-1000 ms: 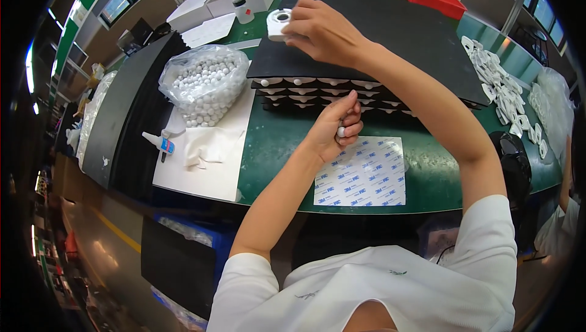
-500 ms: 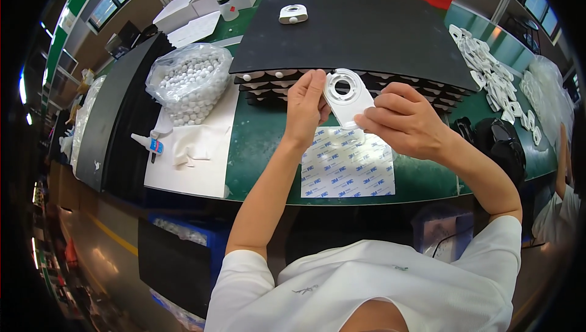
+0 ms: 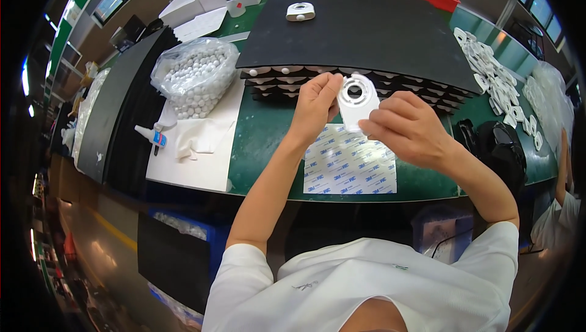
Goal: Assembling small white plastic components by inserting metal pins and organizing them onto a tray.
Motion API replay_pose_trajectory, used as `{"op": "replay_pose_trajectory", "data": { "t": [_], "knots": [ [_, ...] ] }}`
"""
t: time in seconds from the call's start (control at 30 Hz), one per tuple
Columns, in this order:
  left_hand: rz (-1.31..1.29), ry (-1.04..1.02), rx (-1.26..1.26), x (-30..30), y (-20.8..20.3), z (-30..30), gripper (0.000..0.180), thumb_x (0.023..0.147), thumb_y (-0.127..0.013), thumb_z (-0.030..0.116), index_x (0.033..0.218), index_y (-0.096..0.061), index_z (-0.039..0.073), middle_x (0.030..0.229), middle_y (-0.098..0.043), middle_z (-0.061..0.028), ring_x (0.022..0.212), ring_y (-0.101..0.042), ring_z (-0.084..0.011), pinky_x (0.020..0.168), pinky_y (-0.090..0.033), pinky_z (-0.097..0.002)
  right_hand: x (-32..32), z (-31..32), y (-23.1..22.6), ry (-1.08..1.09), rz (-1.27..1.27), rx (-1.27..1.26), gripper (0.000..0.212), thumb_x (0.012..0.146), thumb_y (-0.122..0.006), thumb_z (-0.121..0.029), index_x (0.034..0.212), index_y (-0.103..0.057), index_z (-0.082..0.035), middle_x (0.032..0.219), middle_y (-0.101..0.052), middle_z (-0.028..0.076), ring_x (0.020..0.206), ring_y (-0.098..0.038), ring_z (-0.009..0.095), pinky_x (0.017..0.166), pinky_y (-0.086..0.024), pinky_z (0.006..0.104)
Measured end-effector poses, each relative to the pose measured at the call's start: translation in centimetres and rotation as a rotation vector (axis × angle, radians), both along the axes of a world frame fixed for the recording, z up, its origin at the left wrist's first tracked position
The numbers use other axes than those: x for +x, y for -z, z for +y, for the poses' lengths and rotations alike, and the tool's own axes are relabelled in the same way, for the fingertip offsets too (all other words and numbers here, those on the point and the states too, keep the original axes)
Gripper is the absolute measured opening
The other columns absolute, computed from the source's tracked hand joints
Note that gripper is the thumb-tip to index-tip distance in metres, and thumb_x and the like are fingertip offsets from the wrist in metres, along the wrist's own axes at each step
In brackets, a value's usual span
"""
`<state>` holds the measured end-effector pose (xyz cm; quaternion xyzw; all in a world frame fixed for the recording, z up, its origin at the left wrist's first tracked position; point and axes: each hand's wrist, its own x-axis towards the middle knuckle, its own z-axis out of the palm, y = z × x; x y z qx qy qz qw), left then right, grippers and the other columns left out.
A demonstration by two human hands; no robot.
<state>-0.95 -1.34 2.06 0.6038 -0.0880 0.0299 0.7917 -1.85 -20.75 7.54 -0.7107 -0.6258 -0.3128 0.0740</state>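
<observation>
Bench (image 3: 259, 149): bare to front edge (image 3: 366, 197)
White part (image 3: 356, 114): long axis fore-aft, ring (image 3: 367, 91) away
Left hand (image 3: 316, 103): pinched, contents hidden
Right hand (image 3: 412, 125): grasping part

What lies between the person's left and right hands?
A white, ring-topped part: the head view shows the right hand gripping its lower right side and the left hand at its upper left edge.
</observation>
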Motion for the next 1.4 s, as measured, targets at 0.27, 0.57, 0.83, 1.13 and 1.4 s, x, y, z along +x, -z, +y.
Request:
{"op": "replay_pose_trajectory", "data": {
  "t": [0.27, 0.57, 0.83, 1.13, 1.4],
  "knots": [
    [-0.130, -0.523, 0.343, -4.4, -1.1, 5.4, 0.016, 0.087, -0.049, 0.013, 0.099, -0.049, 0.003, 0.059, -0.048, -0.0021, 0.051, -0.043, -0.0087, 0.049, -0.036, -0.0251, -1.1, 4.2, -1.4, -0.014, 0.496, 0.207, 0.026, 0.069, -0.066, -0.001, 0.094, -0.058, -0.003, 0.089, -0.051, 0.010, 0.079, -0.051, 0.025, 0.065, -0.043, 0.0311],
    [0.228, -0.940, 1.367, -10.3, 0.1, 16.7, 0.020, 0.082, -0.058, 0.025, 0.095, -0.059, 0.009, 0.073, -0.061, -0.0146, 0.071, -0.059, -0.0329, 0.062, -0.043, -0.0423, 0.3, 10.3, 1.8, -0.099, 0.915, 0.063, 0.016, 0.079, -0.061, -0.006, 0.093, -0.058, -0.002, 0.089, -0.052, 0.008, 0.078, -0.055, 0.020, 0.068, -0.044, 0.0286],
    [0.160, -0.758, 1.422, -6.9, 3.3, 17.9, 0.021, 0.079, -0.060, 0.025, 0.093, -0.060, 0.010, 0.075, -0.062, -0.0125, 0.078, -0.057, -0.0330, 0.067, -0.043, -0.0415, 0.7, 13.9, 3.6, -0.143, 1.031, 0.082, 0.016, 0.080, -0.061, -0.012, 0.092, -0.060, -0.001, 0.087, -0.054, 0.008, 0.077, -0.057, 0.019, 0.068, -0.045, 0.0286],
    [0.046, -0.671, 0.602, -9.4, -0.6, 13.7, 0.019, 0.079, -0.064, 0.018, 0.080, -0.061, 0.000, 0.062, -0.053, -0.0015, 0.060, -0.048, -0.0079, 0.055, -0.035, -0.0226, 1.0, 14.4, 4.0, -0.124, 1.020, 0.076, 0.018, 0.079, -0.063, -0.013, 0.091, -0.061, 0.000, 0.084, -0.056, 0.008, 0.075, -0.058, 0.019, 0.067, -0.047, 0.0278],
    [-0.001, -0.429, 0.667, -10.0, -1.0, 11.1, 0.010, 0.079, -0.063, 0.010, 0.079, -0.060, 0.000, 0.062, -0.051, 0.0029, 0.059, -0.043, -0.0022, 0.054, -0.032, -0.0176, 0.6, 15.2, 3.7, -0.083, 1.033, 0.094, 0.021, 0.067, -0.064, -0.012, 0.081, -0.062, 0.002, 0.076, -0.057, 0.011, 0.073, -0.057, 0.023, 0.064, -0.047, 0.0310]
  ]
}}
